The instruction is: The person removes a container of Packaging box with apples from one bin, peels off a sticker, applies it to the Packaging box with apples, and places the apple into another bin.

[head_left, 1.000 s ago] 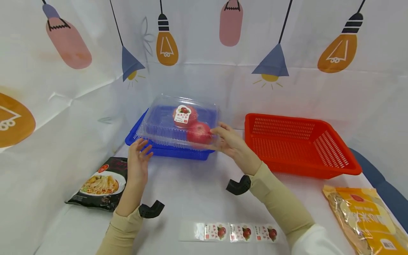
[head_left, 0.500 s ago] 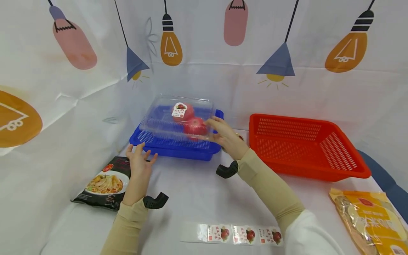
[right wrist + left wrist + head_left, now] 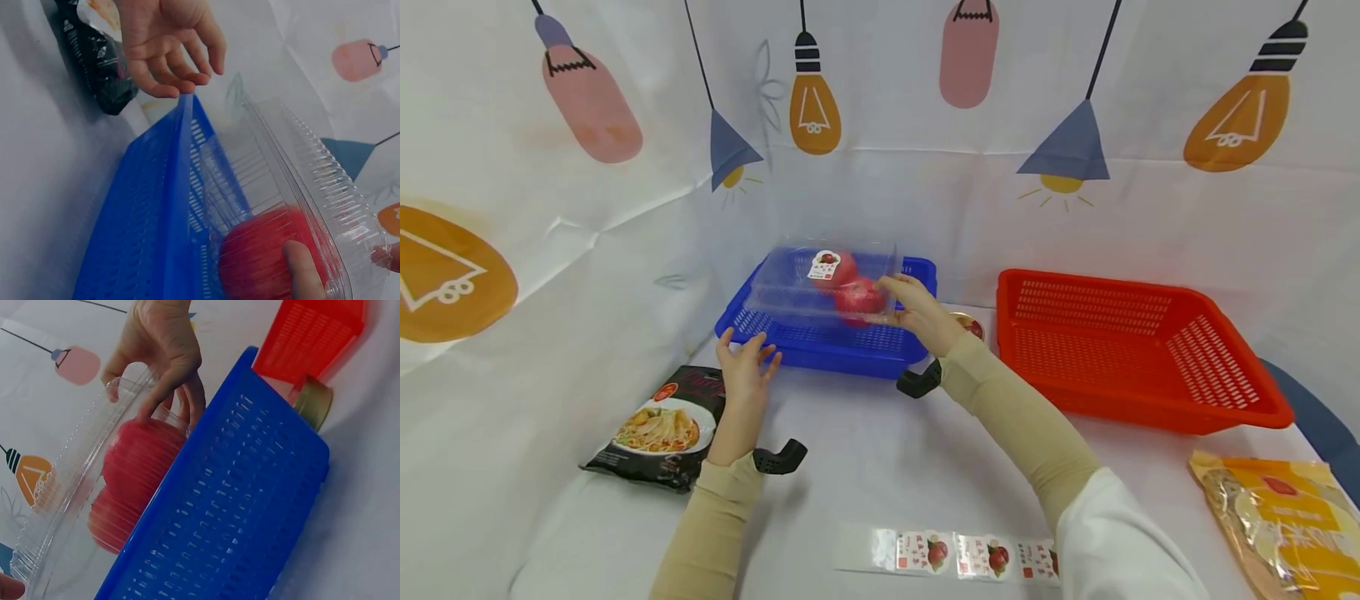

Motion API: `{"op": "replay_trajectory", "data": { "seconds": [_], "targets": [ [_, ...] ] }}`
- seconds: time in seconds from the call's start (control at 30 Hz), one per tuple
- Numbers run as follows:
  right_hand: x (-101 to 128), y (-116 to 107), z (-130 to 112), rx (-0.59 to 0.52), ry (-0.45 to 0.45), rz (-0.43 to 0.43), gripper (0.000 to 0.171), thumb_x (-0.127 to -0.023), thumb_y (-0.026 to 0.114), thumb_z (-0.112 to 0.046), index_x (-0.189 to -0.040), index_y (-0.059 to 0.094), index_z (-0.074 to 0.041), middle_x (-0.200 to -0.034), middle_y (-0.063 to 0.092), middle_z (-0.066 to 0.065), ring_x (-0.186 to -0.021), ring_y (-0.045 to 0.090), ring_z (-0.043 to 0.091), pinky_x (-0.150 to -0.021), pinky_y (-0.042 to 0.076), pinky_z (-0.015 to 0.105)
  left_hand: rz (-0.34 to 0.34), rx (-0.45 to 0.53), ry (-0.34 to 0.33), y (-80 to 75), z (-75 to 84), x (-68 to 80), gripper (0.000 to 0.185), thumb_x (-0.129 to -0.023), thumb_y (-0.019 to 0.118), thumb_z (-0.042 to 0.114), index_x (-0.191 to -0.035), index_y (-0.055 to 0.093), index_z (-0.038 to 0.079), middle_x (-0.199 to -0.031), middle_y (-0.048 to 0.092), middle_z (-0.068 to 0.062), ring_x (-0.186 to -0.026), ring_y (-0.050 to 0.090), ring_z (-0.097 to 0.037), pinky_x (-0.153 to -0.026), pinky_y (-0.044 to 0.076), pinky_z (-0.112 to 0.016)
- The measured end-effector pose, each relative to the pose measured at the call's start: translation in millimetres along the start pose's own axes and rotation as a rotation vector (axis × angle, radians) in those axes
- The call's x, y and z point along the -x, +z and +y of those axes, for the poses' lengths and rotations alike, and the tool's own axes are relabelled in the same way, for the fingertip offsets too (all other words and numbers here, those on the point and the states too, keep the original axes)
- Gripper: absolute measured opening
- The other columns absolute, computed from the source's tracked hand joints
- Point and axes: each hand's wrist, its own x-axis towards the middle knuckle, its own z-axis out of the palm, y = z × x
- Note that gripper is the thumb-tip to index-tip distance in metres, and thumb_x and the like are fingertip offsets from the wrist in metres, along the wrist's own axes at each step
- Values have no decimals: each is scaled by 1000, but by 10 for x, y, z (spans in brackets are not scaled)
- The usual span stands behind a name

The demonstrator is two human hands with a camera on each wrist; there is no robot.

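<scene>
My right hand (image 3: 925, 315) grips the right end of a clear plastic fruit box (image 3: 782, 293), thumb and fingers around its edge. Inside the box are two red apples (image 3: 859, 300), and an apple label (image 3: 823, 265) sits on the lid. The box is tilted over the blue basket (image 3: 827, 358), partly within its rim. In the right wrist view, my left hand (image 3: 172, 50) has loosely bent fingers near the basket's rim and holds nothing; whether it touches the rim I cannot tell.
To the right stands a red basket (image 3: 1150, 404), with a round tin (image 3: 967, 323) between the baskets. A black noodle packet (image 3: 658, 429) lies at left, a yellow food packet (image 3: 1285, 533) at right. A strip of apple labels (image 3: 925, 554) lies in front.
The right hand has moved the box down and back into the blue basket's area, uncovering the tin. The left hand stays open, close by the basket's front left edge.
</scene>
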Motion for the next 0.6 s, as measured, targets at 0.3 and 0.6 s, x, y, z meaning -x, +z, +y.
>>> {"op": "replay_trajectory", "data": {
  "seconds": [0.3,0.6],
  "targets": [
    [-182,80,79,42,30,63,76,-83,56,3,-147,18,-12,-149,16,7,-124,34,29,-85,49,42,37,-134,55,-50,-22,-72,60,-90,56,11,-139,22,16,-97,45,2,-67,53,-6,-63,46,-18],
    [-927,-97,321,16,61,99,91,-68,65,5,-147,25,-17,-151,13,3,-115,43,27,-69,54,48,184,-248,177,-117,-90,-212,57,-86,61,9,-133,29,11,-99,31,0,-77,35,-10,-65,32,-22]
  ]
}}
